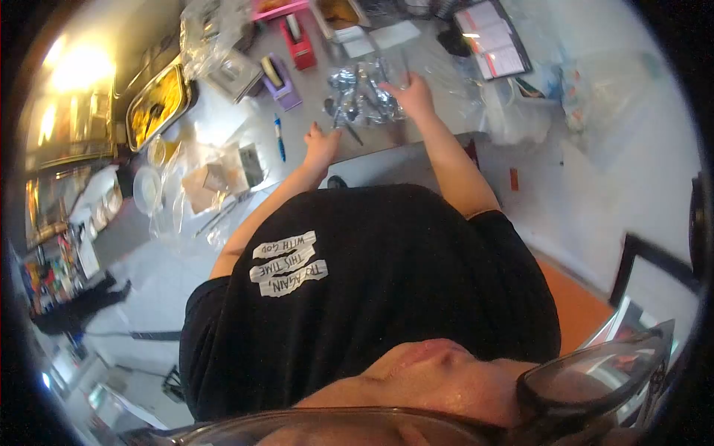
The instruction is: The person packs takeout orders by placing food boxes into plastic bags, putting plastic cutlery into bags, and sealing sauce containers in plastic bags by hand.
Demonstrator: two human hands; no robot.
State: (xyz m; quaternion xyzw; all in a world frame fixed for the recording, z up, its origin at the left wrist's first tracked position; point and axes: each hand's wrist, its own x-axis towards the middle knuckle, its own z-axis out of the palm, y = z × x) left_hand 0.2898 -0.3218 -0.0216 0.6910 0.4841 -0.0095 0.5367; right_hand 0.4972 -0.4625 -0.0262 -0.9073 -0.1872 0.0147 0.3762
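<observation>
Shiny metal cutlery (pixel 363 89), including what look like spoons, lies in a loose pile on the grey table, among clear plastic. My right hand (pixel 415 97) is at the right side of this pile. Its fingers are closed around a thin metal utensil (pixel 405 62) that points away from me; its exact kind is too blurred to tell. My left hand (pixel 321 146) is by the table's near edge, left of the pile, with thumb and fingers apart. Close to its thumb lies a dark, narrow utensil end (pixel 353 134); I see no clear grip on it.
Left of the cutlery are a blue pen (pixel 280 138), a purple tape dispenser (pixel 281 83) and a red one (pixel 298 46). A metal tray of yellow food (pixel 159 106) stands far left. An open black folder (pixel 494 41) and plastic bags (pixel 517 115) are right.
</observation>
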